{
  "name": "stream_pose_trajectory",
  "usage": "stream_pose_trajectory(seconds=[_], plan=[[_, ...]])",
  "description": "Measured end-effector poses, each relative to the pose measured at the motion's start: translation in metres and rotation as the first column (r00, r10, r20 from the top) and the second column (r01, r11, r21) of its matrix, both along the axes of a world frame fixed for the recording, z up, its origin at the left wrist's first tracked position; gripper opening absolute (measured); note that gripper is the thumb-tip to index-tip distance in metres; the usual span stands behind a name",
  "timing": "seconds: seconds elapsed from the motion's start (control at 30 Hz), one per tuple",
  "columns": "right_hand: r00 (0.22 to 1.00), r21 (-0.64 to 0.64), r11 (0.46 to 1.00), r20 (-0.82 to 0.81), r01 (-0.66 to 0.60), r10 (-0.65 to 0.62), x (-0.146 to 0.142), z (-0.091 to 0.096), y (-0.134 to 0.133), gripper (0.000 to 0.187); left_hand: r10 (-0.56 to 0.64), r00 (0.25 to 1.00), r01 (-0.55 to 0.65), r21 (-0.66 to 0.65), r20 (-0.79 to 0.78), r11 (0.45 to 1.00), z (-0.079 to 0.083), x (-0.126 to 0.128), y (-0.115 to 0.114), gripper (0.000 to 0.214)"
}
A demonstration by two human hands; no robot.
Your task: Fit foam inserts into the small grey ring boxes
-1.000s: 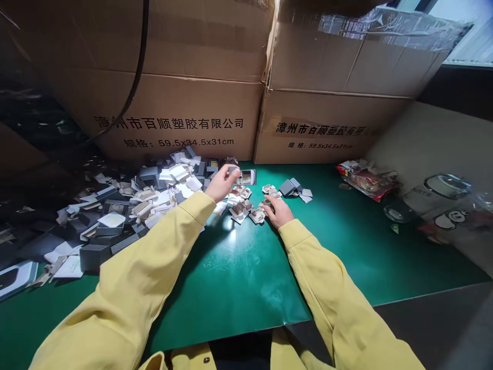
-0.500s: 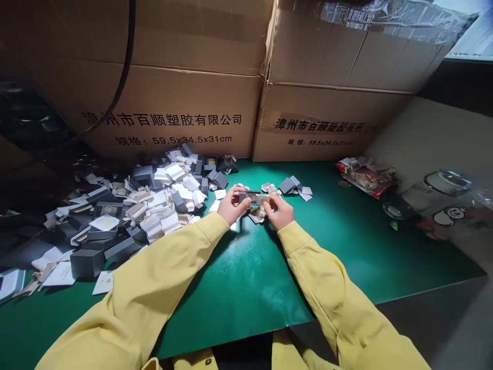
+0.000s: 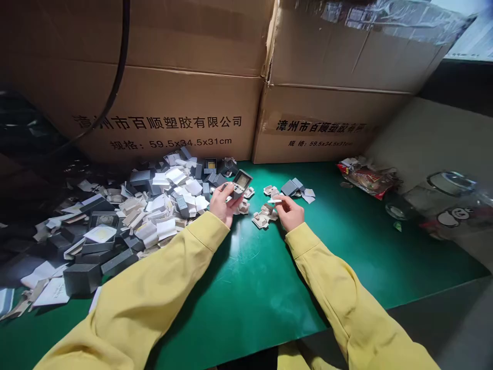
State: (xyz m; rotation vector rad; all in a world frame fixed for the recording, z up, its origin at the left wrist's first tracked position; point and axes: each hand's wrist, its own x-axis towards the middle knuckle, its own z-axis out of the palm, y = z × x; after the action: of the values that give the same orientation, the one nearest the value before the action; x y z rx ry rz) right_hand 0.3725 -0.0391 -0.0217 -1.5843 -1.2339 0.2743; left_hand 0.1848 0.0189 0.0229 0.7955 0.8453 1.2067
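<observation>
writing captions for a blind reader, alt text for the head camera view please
A person in yellow sleeves holds a small grey box in the left hand and a white slip in the right hand, over a green table beside a pile of boxes.

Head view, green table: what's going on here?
A person in yellow sleeves works at a green table. The left hand holds up a small grey box; the right hand pinches a small white piece. A heap of grey boxes and white cards lies to the left, in front of two big cartons.
</observation>
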Motion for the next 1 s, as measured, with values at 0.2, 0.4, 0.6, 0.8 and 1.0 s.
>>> stream_pose_trajectory(seconds=[0.2, 0.4, 0.6, 0.8, 1.0], plan=[[0.992, -0.060, 0.994, -0.087, -0.091, 0.086, 0.005, 0.000, -0.002, 0.035, -0.326, 0.918, 0.348, -0.066, 0.224, 0.935, -0.006, -0.001, -0.040, 0.047], [0.994, -0.074, 0.997, 0.105, -0.020, 0.028, -0.004, -0.003, 0.003, 0.037, -0.326, 0.936, 0.336, -0.060, 0.131, 0.940, -0.029, -0.036, -0.022, 0.041], [0.969, -0.067, 0.997, 0.241, -0.029, 0.045, -0.002, -0.007, 0.017, 0.034, -0.134, 0.980, 0.141, -0.039, 0.146, 0.989, -0.027, -0.045, -0.007, 0.033], [0.834, 0.138, 0.985, 0.552, -0.106, 0.013, -0.029, 0.009, 0.018, 0.024, 0.000, 0.979, 0.000, 0.002, 0.202, 1.000, -0.029, -0.043, -0.007, 0.047], [0.417, -0.237, 0.921, 0.837, -0.311, 0.356, -0.084, 0.012, 0.024, 0.018, 0.000, 0.981, -0.003, 0.011, 0.195, 1.000, -0.024, -0.043, -0.006, 0.057]])
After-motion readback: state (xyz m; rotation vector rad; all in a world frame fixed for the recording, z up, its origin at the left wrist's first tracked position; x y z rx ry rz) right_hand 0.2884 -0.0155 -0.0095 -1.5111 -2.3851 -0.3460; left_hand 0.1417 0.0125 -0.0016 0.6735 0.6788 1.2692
